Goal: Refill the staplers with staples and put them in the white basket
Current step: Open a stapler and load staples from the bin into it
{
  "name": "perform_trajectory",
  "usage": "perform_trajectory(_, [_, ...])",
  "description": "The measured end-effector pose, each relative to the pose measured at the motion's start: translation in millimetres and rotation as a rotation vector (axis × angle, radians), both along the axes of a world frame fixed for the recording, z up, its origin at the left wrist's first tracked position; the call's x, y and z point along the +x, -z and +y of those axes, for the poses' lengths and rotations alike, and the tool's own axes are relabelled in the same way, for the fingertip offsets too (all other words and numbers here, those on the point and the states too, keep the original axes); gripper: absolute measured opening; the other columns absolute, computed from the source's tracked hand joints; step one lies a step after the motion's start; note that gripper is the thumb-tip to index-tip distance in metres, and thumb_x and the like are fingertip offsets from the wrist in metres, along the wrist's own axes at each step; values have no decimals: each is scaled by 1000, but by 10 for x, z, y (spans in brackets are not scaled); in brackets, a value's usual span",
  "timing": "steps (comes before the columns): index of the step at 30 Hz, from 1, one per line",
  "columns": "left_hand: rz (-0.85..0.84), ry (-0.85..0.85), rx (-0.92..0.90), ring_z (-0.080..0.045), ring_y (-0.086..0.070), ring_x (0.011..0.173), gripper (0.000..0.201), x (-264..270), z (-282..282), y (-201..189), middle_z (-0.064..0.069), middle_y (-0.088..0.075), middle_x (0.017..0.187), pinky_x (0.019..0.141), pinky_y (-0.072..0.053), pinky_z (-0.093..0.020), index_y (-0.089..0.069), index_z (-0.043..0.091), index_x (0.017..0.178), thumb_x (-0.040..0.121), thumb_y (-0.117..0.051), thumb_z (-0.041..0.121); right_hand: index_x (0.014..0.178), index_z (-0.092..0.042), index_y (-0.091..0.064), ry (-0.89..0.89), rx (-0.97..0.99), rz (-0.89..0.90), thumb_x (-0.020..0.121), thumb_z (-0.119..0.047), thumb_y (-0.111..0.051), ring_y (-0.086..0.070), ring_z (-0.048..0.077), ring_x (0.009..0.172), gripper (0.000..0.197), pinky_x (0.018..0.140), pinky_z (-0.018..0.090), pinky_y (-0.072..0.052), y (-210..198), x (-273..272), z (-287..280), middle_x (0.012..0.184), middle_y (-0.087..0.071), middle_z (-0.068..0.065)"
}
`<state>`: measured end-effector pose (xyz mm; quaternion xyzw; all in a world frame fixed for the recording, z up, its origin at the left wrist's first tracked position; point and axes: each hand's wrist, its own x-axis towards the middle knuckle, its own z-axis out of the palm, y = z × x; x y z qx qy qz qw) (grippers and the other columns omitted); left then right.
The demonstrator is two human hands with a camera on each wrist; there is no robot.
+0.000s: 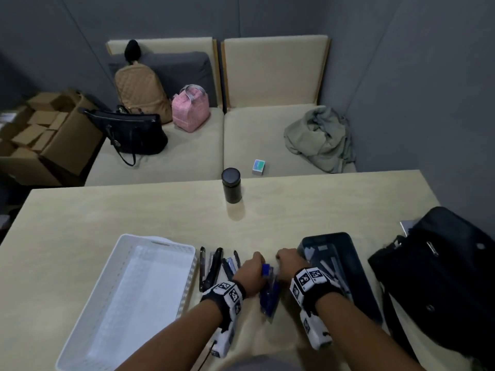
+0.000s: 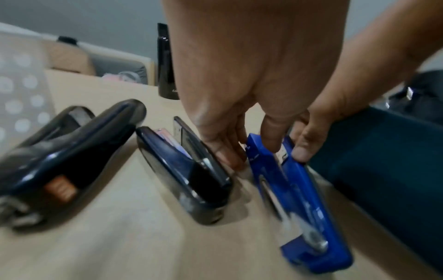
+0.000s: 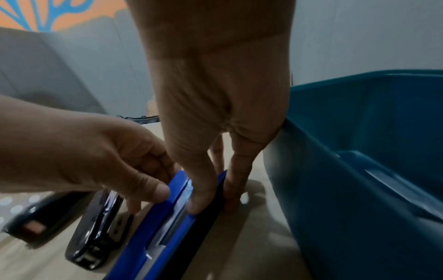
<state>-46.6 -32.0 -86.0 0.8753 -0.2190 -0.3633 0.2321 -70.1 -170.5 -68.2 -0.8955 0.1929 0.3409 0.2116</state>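
A blue stapler [image 1: 270, 293] lies hinged open on the table between my hands. My left hand [image 2: 249, 149] grips its blue top arm [image 3: 143, 236] near the front, thumb on one side and fingers on the other. My right hand [image 3: 213, 200] pinches the magazine rail, with its thumb pressed into the silver staple channel [image 3: 172, 217] and its fingers on the far side. Whether a staple strip lies under the thumb is hidden. Two black staplers [image 1: 211, 269] [image 2: 187, 170] lie open to the left. The white basket [image 1: 187, 277] stands at the far left with nothing in it.
A dark teal tray [image 1: 348, 242] holding staple strips sits right of my right hand. A black bag [image 1: 442, 277] fills the table's right edge. A black cylinder [image 1: 231, 184] stands at the far edge. Behind the table is a sofa with bags and a jacket.
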Motion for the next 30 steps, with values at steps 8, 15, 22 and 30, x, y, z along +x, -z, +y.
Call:
perform_trajectory(8, [140, -326, -327, -11, -59, 67, 49, -83, 121, -130, -5, -62, 88, 58, -49, -20, -45, 23, 110, 75, -62, -8, 110, -17, -71, 143, 269, -176, 74, -14, -71, -63, 25, 107, 36, 88, 31, -53, -125, -250, 2, 118, -67, 9])
perform_trajectory(15, [34, -216, -336, -21, -71, 75, 37, 40, 328, -329, -6, -72, 88, 65, -61, -32, -62, 22, 92, 67, -74, -3, 101, -26, -71, 36, 276, -328, 83, -33, -66, -65, 16, 97, 20, 87, 35, -53, -289, -325, 42, 107, -68, -3])
perform_trajectory(22, [-86, -76, -334, -22, -66, 73, 35, -32, 516, -487, -7, -68, 84, 66, -57, -35, -53, 21, 94, 69, -64, -1, 97, -13, -54, -449, 43, -463, 90, -20, -46, -52, 26, 100, 13, 83, 39, -43, -428, -387, 134, 104, -62, 9])
perform_trajectory(30, [-287, 227, -73, -8, -55, 86, 34, -140, 1155, -477, 7, -55, 99, 74, -47, -15, -64, 24, 103, 74, -61, 6, 106, -12, -60, -656, -239, -242, 86, -22, -52, -57, 31, 102, 23, 79, 38, -44, -317, -681, -51, 105, -66, 13])
